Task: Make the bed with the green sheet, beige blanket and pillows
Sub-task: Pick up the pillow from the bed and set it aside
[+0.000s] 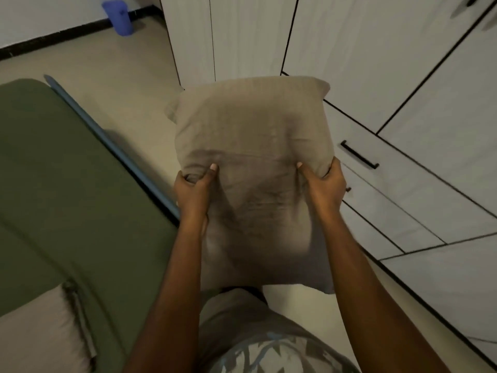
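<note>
I hold a beige pillow point(250, 135) upright in the air in front of me, over the floor beside the bed. My left hand point(193, 193) grips its left side and my right hand point(324, 185) grips its right side, thumbs pressed into the front. The green sheet point(59, 189) covers the bed on the left. A second beige pillow point(37, 332) lies on the sheet at the bottom left corner. The blanket is not in view.
White wardrobe doors and drawers point(403, 76) with a black handle point(359, 154) stand close on the right. A blue bed frame edge point(113, 145) runs along the mattress. A blue bin point(118, 17) stands on the beige floor by the far wall.
</note>
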